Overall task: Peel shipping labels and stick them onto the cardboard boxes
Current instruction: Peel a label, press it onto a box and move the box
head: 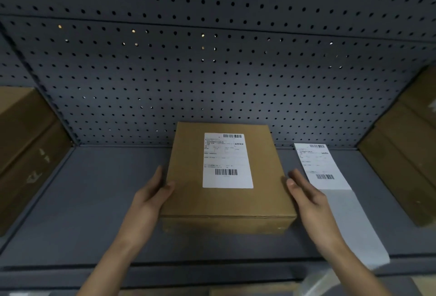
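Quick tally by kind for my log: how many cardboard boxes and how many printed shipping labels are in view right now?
Cardboard boxes: 3, centre, left, right
Printed shipping labels: 2, one stuck on the centre box, one on the strip
Total: 5

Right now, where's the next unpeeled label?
Head view: the label strip lies flat on the shelf, right of the box, just beyond the right hand, with its bare backing trailing toward the front edge.
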